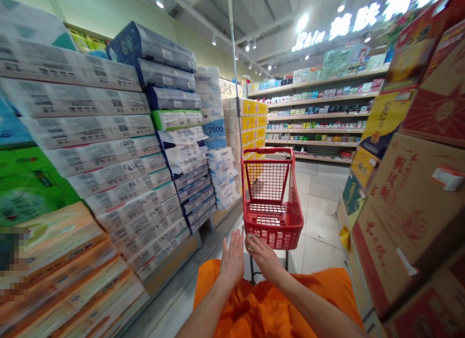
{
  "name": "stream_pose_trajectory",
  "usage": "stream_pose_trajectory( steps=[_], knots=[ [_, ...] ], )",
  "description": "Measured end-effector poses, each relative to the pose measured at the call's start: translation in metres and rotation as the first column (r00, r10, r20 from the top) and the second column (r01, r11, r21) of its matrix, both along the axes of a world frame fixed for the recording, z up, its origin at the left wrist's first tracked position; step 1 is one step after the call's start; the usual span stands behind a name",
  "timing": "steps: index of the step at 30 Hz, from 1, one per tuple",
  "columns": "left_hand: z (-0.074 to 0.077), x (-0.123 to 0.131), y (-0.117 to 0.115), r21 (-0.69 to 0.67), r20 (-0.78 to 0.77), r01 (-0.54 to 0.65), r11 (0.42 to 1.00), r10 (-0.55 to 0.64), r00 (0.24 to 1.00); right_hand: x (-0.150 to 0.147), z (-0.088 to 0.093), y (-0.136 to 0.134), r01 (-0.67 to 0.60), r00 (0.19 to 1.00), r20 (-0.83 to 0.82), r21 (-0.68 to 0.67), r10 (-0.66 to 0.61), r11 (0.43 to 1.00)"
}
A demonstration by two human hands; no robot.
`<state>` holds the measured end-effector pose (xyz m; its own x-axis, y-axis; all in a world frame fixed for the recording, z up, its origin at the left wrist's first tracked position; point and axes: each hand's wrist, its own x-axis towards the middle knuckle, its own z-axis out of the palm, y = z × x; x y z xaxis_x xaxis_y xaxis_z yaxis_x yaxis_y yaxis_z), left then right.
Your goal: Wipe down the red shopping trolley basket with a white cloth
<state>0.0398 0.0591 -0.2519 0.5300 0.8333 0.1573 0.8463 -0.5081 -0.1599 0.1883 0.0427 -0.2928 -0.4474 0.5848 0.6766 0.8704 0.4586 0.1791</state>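
In the head view my left hand point(232, 256) is held up with its fingers stretched out and nothing in it. Beside it, my right hand point(264, 255) is also open, fingers extended and angled toward the left hand. The two hands are close together but apart. Both are nearest to a red shopping cart point(269, 225), which stands just beyond them in the aisle. Its basket shows no goods, and its handle bar is on the far side. The right fingertips overlap the basket's near edge in the picture; I cannot tell whether they touch it.
Tall stacks of packaged tissue paper point(127, 154) line the left side. Cardboard cartons point(417, 183) are piled along the right. Shelves of small boxed goods point(323, 110) stand at the back. A thin metal pole point(234, 52) rises left of the cart. Pale floor tiles point(319, 222) run between.
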Motion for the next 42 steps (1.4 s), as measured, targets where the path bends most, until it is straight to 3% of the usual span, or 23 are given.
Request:
stream_pose_trajectory(
  steps=[3,8,13,16,19,21,23,26,28,32,34,39,42],
  knots=[
    [0.003,0.001,0.001,-0.008,0.004,-0.012,1.0,0.012,1.0,0.001,0.01,0.001,0.029,0.999,-0.025,-0.002,-0.029,1.0],
    [0.01,0.006,0.007,0.004,0.011,0.015,1.0,-0.015,1.0,0.008,0.007,-0.007,0.037,0.997,-0.074,0.014,-0.036,0.999],
    [0.026,0.026,0.018,0.038,0.053,0.032,0.999,-0.034,0.998,0.016,0.044,-0.002,0.138,0.974,-0.191,0.064,-0.124,0.988],
    [0.037,0.036,0.022,-0.054,0.005,0.108,0.993,-0.108,0.994,0.048,0.054,-0.004,0.203,0.966,-0.174,0.052,-0.191,0.978],
    [0.045,0.041,0.021,-0.129,-0.017,0.131,0.983,-0.134,0.991,0.093,0.046,-0.016,0.333,0.921,-0.236,0.066,-0.31,0.941],
    [0.049,0.042,0.018,-0.156,-0.016,0.131,0.979,-0.135,0.991,0.107,0.04,-0.021,0.412,0.878,-0.306,0.088,-0.369,0.907],
    [0.05,0.043,0.015,-0.169,-0.01,0.136,0.976,-0.14,0.99,0.099,0.037,-0.018,0.412,0.873,-0.327,0.1,-0.362,0.905],
    [0.05,0.044,0.014,-0.152,0.0,0.151,0.977,-0.152,0.988,0.073,0.039,-0.008,0.29,0.933,-0.249,0.093,-0.26,0.952],
    [0.049,0.045,0.015,-0.137,-0.001,0.156,0.978,-0.158,0.987,0.072,0.042,-0.007,0.252,0.952,-0.201,0.079,-0.232,0.965],
    [0.053,0.045,0.012,-0.146,0.007,0.156,0.977,-0.157,0.988,0.111,0.044,-0.024,0.422,0.879,-0.281,0.081,-0.386,0.903],
    [0.057,0.045,0.009,-0.164,0.016,0.152,0.975,-0.152,0.988,0.116,0.043,-0.028,0.465,0.85,-0.32,0.083,-0.419,0.881],
    [0.065,0.044,0.002,-0.175,0.012,0.17,0.97,-0.17,0.985,0.064,0.04,-0.014,0.265,0.946,-0.213,0.081,-0.243,0.961],
    [0.065,0.041,0.002,-0.167,0.011,0.168,0.971,-0.169,0.986,0.074,0.042,-0.017,0.281,0.946,-0.187,0.07,-0.264,0.957]
  ],
)
